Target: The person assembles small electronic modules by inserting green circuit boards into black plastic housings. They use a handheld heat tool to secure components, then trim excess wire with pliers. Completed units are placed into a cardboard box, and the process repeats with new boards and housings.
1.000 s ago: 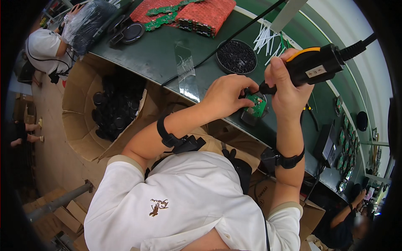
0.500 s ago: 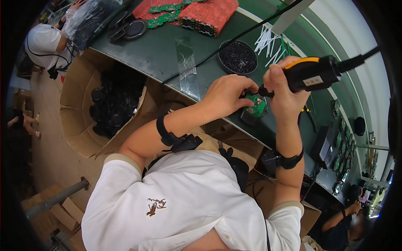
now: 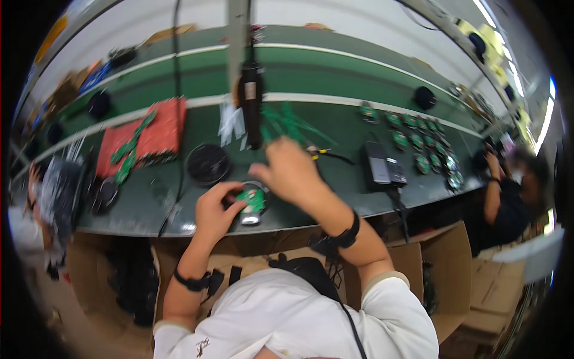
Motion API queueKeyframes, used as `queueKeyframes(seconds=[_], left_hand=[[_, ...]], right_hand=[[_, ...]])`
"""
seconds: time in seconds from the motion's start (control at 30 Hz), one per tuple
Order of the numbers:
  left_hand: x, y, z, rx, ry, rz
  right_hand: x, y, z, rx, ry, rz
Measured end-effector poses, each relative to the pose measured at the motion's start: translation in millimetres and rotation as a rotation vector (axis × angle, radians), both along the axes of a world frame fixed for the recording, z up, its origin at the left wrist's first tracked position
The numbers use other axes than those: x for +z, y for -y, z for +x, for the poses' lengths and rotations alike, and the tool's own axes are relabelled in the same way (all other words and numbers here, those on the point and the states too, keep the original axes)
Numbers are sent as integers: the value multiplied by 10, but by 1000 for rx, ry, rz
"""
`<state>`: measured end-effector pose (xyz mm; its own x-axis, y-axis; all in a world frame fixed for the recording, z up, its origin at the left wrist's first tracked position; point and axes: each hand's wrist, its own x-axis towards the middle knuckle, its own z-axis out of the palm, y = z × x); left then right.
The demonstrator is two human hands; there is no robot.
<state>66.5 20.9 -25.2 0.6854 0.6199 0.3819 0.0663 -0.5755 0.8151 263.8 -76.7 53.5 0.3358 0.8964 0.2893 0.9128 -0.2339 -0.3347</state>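
Observation:
My left hand (image 3: 216,210) grips the left edge of a green circuit board (image 3: 253,200) with thumb and fingers. The board sits in a dark round housing near the bench's front edge, with a shiny part at its near side. Just to the right, above the board, is my right hand (image 3: 291,173), its thumb apart from its blurred fingers and nothing seen in it. Beyond that hand, a black electric screwdriver (image 3: 250,105) hangs upright, clear of my fingers. A round dish of small black parts (image 3: 208,164) stands behind my left hand.
Red bubble wrap (image 3: 164,134) with circuit boards lies at the left. White strips (image 3: 230,122) and green strips (image 3: 290,122) lie behind; yellow-handled pliers (image 3: 326,153), a grey power box (image 3: 382,164) and several board assemblies (image 3: 423,143) lie right. Cardboard boxes (image 3: 445,269) stand below; a person (image 3: 508,191) sits at far right.
My right hand has let go of the electric screwdriver, which now hangs beyond it. My left hand stays at the circuit board. The view has swung round to face the bench.

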Motion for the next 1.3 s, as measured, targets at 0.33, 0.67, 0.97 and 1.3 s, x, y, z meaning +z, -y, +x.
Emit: queueKeyframes(seconds=[0.33,0.67,0.97,1.3], left_hand=[[228,181,-18,-249,134,226],[200,244,-71,-73,-14,297],[207,308,133,-29,-48,472],[256,331,103,41,-139,511]], right_hand=[[-418,703,-146,12,-838,23],[263,2622,2064,-611,-724,879],[-547,4189,4835,-1007,-785,1197],[-554,3813,5657,-936,-1029,987]])
